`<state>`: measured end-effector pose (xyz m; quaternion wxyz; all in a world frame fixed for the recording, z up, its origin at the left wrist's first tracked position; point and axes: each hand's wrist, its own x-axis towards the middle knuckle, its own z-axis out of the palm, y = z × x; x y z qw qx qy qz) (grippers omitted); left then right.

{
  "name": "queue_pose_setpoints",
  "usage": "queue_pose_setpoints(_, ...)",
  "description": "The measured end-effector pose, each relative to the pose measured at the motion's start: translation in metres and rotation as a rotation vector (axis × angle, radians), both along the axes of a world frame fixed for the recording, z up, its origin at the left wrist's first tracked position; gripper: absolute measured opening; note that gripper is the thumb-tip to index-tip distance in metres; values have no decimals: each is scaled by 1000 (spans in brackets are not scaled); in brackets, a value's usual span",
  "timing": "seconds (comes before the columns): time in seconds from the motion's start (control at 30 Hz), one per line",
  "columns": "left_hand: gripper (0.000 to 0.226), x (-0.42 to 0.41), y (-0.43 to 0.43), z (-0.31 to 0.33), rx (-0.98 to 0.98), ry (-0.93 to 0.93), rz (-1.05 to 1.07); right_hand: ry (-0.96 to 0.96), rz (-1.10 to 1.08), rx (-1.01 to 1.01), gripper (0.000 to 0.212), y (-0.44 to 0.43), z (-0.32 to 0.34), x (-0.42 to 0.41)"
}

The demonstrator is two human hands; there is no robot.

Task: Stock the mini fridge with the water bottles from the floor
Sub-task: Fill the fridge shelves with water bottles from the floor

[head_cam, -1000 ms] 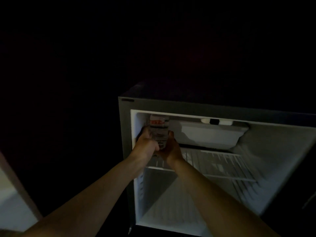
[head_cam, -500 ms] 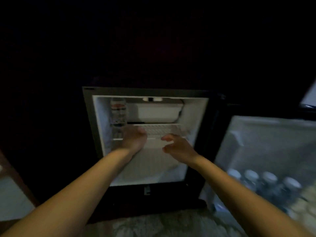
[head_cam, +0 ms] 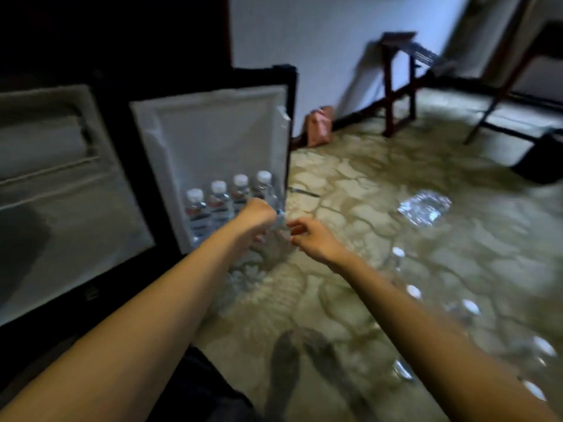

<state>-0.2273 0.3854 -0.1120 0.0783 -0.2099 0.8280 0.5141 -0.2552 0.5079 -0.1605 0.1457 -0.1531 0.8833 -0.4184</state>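
The mini fridge (head_cam: 61, 190) stands open at the left, its white inside blurred. Its door (head_cam: 213, 126) is swung out in the middle, and several capped water bottles (head_cam: 219, 202) stand in a row in its lower shelf. My left hand (head_cam: 257, 216) hovers in front of the rightmost door bottle, fingers curled and hidden behind the back of the hand. My right hand (head_cam: 310, 236) is just to its right with fingers apart and nothing in it. Several more water bottles (head_cam: 470, 307) stand on the carpet at the right, behind my right forearm, blurred.
Crumpled clear plastic wrap (head_cam: 425, 207) lies on the patterned carpet. A pink bag (head_cam: 318, 126) leans at the wall past the door. A wooden stand (head_cam: 396, 83) and a black object (head_cam: 542, 156) are further back. My feet (head_cam: 286, 360) show at the bottom.
The bottle I held is left on the fridge's top left shelf. My view has swung right to the open door and the floor, and both hands have come out of the fridge.
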Motion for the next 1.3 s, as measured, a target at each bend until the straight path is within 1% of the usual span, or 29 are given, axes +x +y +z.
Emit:
queue_pose_setpoints(0.13,17,2,84,-42,67,-114,-91,-155,-171,69,35,92,-59,17)
queue_pose_setpoints(0.27,32,13,136,-96,62,-180,-266,-213,-381,196,33,169,-116,36)
queue_pose_setpoints(0.33,32,24,148,-112,56,-191,-284,-186,-484,244,35,189,-134,46)
queue_pose_setpoints(0.43,31,41,172,-138,52,-228,-345,-165,-588,418,51,221,-158,59)
queue_pose_setpoints(0.53,29,55,182,-158,35,-269,-455,-266,-595,564,71,244,-184,64)
queue_pose_setpoints(0.6,29,56,181,-162,2,-261,-493,-300,-590,592,72,253,-193,65)
queue_pose_setpoints(0.73,28,52,175,-165,-32,-240,-492,-244,-577,615,45,260,-194,69)
queue_pose_setpoints(0.8,27,51,173,-168,-42,-253,-493,-210,-533,634,43,260,-195,72)
queue_pose_setpoints(0.87,20,50,172,-170,-56,-257,-497,-216,-496,607,45,258,-197,76)
queue_pose_setpoints(0.93,14,51,170,-169,-62,-257,-508,-223,-469,582,37,253,-198,80)
queue_pose_setpoints(1.0,19,51,167,-169,-63,-257,-500,-215,-452,557,33,246,-195,81)
queue_pose_setpoints(1.1,17,48,159,-167,-65,-249,-483,-179,-432,511,39,232,-185,77)
queue_pose_setpoints(1.13,18,47,155,-166,-66,-251,-478,-165,-420,480,38,225,-180,75)
queue_pose_setpoints(1.23,35,42,143,-163,-90,-255,-461,-128,-365,380,26,199,-159,68)
queue_pose_setpoints(1.3,42,39,135,-158,-96,-255,-445,-99,-298,299,19,178,-141,62)
